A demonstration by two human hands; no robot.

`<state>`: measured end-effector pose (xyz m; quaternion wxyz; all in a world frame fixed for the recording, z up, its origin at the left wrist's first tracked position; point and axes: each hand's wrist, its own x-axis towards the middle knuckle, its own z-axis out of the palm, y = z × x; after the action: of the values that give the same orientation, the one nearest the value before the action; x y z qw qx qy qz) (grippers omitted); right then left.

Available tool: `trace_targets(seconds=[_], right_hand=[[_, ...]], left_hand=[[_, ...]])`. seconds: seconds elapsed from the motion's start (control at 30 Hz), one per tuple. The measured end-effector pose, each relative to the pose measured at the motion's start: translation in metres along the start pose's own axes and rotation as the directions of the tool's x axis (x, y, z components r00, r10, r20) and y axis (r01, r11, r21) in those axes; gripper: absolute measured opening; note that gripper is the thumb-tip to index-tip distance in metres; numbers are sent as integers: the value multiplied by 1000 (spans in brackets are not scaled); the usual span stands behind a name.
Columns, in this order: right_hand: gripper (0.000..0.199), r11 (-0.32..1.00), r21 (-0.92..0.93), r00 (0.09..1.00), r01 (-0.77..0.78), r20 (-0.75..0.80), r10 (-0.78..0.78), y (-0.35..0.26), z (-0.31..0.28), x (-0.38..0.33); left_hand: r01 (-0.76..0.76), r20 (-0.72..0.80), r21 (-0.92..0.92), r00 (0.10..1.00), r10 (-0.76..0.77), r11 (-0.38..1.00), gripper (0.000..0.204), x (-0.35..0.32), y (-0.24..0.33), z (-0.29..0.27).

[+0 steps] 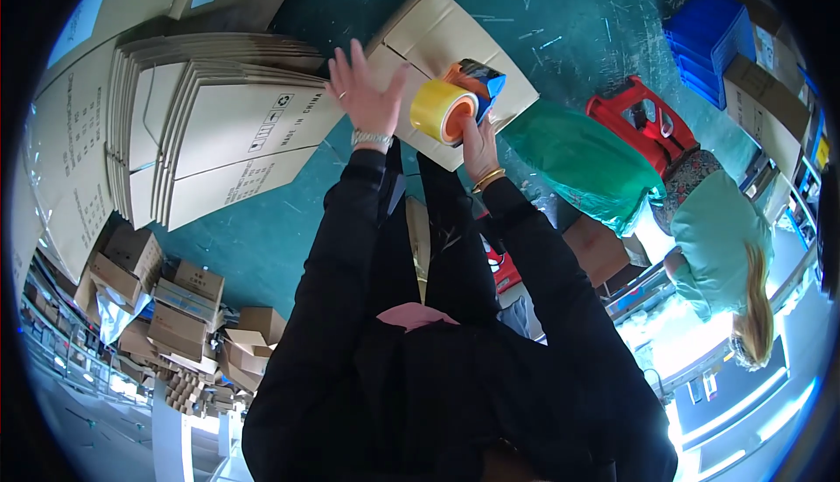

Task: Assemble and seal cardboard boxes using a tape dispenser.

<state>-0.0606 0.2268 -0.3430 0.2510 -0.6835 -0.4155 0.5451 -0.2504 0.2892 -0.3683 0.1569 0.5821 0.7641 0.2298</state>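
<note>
My right hand (479,148) is wrapped round a tape dispenser (490,80) loaded with a wide roll of yellow tape (431,110) on an orange core. The dispenser has blue and orange parts; its handle is mostly hidden by the roll and my fingers. Below it is a closed brown cardboard box (429,31), with tape flaps and seams on its upper face. My left hand (371,97) is open, fingers spread, over the left edge of that box. Whether the left palm touches the cardboard I cannot tell.
Flattened cartons (236,132) stand in a stack at the left. On the right lie a green plastic bag (582,158), a red plastic stool-like frame (643,123) and blue bins (713,40). A person in light green (726,228) is at the far right. Loose boxes (179,320) pile up lower left.
</note>
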Motion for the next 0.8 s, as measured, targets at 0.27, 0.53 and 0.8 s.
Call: trace_targets(seconds=[0.27,0.53,0.8], right_hand=[[49,971,-225,982,74,189,-32,-17,-19,-4],[49,988,157,995,2,103,-19,-124,-13,10],[56,695,-572,900,435,278,-335,-211,26,92]], left_hand=[[122,56,80,990,-127,989,108,3,16,22],[-46,72,-3,996,46,999,78,0,17,31],[-409,240,0,886,397,913,55,-11,-6,36]])
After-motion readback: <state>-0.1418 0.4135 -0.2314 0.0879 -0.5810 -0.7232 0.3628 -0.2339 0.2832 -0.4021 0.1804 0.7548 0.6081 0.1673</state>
